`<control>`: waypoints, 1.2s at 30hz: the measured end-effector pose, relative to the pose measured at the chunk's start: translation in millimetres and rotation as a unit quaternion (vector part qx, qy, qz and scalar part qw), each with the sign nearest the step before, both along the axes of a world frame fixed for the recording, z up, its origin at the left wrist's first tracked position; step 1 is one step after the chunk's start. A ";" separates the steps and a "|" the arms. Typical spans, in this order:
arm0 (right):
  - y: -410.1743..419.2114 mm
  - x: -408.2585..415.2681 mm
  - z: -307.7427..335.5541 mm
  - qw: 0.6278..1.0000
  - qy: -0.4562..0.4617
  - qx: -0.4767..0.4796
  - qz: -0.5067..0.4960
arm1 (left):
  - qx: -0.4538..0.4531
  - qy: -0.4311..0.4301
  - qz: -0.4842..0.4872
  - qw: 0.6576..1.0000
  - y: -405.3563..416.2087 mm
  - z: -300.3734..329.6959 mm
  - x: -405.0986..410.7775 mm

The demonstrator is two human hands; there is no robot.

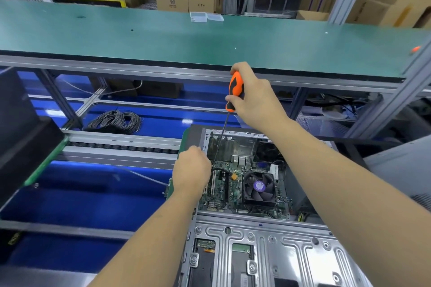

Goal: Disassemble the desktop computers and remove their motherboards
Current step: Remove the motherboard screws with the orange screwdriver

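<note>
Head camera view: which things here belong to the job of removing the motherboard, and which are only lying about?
Belong to the job:
computer case
motherboard
cooling fan
screwdriver, held in the right hand
left hand, at the board's left edge

Just lying about:
coil of cable
clear plastic boxes on the green shelf
cardboard boxes behind

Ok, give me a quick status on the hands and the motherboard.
Right hand grips screwdriver, tip down at motherboard. Left hand at board's left edge, grip unclear. Board still in case; fan mounted.
</note>
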State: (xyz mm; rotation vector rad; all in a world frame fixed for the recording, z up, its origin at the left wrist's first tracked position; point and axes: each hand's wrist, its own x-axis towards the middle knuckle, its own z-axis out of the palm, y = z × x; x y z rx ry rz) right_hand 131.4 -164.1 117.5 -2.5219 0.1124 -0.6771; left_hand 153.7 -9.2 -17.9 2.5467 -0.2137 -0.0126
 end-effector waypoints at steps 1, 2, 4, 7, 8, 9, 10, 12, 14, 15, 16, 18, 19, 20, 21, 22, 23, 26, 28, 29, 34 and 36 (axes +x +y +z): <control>-0.4 0.4 0.3 1.000 0.000 -0.001 -0.001 | 0.003 0.001 0.001 1.000 -0.2 0.9 -0.3; -1.2 1.0 0.4 1.000 -0.002 -0.002 -0.002 | 0.005 0.003 0.001 1.000 -0.2 1.5 -0.4; -3.8 1.9 0.8 1.000 -0.008 -0.003 -0.007 | 0.006 0.005 0.001 1.000 0.1 2.2 -0.7; -5.4 1.7 0.6 1.000 -0.004 -0.001 -0.008 | 0.004 0.007 0.003 1.000 0.0 3.7 -1.9; -5.4 1.6 0.2 1.000 -0.003 -0.002 -0.007 | 0.004 0.008 0.004 1.000 -0.1 4.0 -2.1; -5.3 1.4 -0.3 1.000 -0.003 -0.003 -0.006 | 0.004 0.006 0.004 1.000 -0.2 4.3 -2.1; -5.5 1.6 -1.0 1.000 -0.003 -0.004 -0.006 | 0.005 0.004 0.004 1.000 -0.1 4.4 -2.2; -6.3 2.3 -1.8 1.000 -0.006 -0.004 -0.007 | 0.005 0.002 0.004 1.000 0.1 4.7 -2.4; -6.8 3.1 -2.1 1.000 -0.007 -0.003 -0.010 | 0.005 0.004 0.002 1.000 0.5 5.3 -3.0; -6.9 3.2 -2.1 1.000 -0.007 -0.003 -0.012 | 0.005 0.004 0.002 1.000 0.7 5.6 -3.2; -6.7 3.4 -2.2 1.000 -0.007 -0.001 -0.012 | 0.004 0.005 0.003 1.000 0.8 5.8 -3.3; -5.9 3.9 -2.3 1.000 -0.005 0.003 -0.011 | 0.002 0.006 0.003 1.000 0.8 6.2 -3.3; -5.2 3.8 -2.4 1.000 -0.002 0.003 -0.012 | 0.001 0.006 0.002 1.000 0.7 6.3 -3.5; -4.5 3.9 -2.4 1.000 0.000 0.000 -0.012 | 0.001 0.007 0.002 1.000 0.7 6.4 -3.7; -3.5 3.4 -1.3 1.000 0.003 0.000 -0.012 | 0.002 0.007 0.000 1.000 0.8 6.5 -3.6; -3.1 3.2 0.0 1.000 0.009 0.001 -0.010 | 0.002 0.008 0.000 1.000 1.0 6.6 -3.7; -2.5 2.6 2.4 1.000 0.018 0.001 -0.008 | 0.002 0.009 0.000 1.000 1.1 6.9 -3.6; -0.3 4.7 15.6 0.997 0.034 -0.059 -0.044 | 0.009 0.002 -0.003 1.000 0.8 7.0 -3.8; 3.9 11.4 27.6 0.984 0.055 -0.138 -0.100 | 0.015 -0.001 -0.006 1.000 0.9 6.6 -3.7; 7.5 15.7 33.9 0.974 0.078 -0.179 -0.115 | 0.017 -0.001 -0.005 1.000 1.2 6.4 -3.5; 16.7 33.9 65.8 0.944 0.201 -0.256 0.060 | 0.009 0.000 0.006 1.000 1.5 6.0 -4.5; 15.5 35.1 78.7 0.931 0.262 -0.219 0.127 | 0.000 0.003 0.007 1.000 2.0 5.9 -4.9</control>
